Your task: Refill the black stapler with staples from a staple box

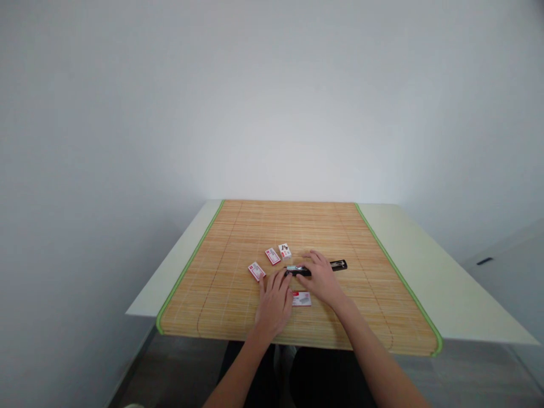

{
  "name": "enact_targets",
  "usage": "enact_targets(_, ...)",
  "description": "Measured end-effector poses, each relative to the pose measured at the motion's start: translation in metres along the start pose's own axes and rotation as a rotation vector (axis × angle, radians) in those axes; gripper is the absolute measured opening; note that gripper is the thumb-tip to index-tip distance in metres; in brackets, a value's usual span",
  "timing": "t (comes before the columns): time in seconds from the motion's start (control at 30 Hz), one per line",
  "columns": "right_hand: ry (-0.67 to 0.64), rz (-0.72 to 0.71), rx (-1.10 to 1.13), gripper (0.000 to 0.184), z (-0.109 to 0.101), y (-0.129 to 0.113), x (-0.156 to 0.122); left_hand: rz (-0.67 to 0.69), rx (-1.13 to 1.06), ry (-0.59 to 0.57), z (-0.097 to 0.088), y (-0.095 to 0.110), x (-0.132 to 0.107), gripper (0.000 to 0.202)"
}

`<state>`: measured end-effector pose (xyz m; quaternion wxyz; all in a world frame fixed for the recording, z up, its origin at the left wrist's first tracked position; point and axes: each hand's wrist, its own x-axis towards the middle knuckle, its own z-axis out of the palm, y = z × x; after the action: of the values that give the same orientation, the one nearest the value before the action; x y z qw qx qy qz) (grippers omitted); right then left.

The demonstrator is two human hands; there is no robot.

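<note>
Resting on the bamboo mat [238,317], the left hand [274,303] lies flat with fingers spread, fingertips at the black stapler [317,268]. The right hand [322,279] covers the stapler's middle, fingers curled over it. A staple box [301,298] lies between the hands; three more boxes [272,256] sit just beyond, on the white table [446,283].

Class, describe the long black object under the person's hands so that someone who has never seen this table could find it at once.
Start at the bamboo mat with green edging that covers the white table. Near its middle, both hands meet: left hand, right hand. Under their fingertips lies the black stapler, long, dark and slim, unlike the small red-and-white boxes around it.
</note>
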<state>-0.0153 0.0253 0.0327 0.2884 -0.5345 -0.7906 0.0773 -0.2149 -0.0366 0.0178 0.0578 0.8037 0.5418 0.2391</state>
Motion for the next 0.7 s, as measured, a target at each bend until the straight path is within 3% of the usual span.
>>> enact_targets(0.33,-0.034,-0.016,0.047,0.022,0.008,0.005,-0.001,-0.018,-0.029,0.019,0.003,-0.001,0.002,0.051)
enact_targets(0.7,0.094,0.121,0.262,0.014,0.018,-0.003,0.01,-0.026,-0.054,0.006,-0.002,0.003,0.003,0.056)
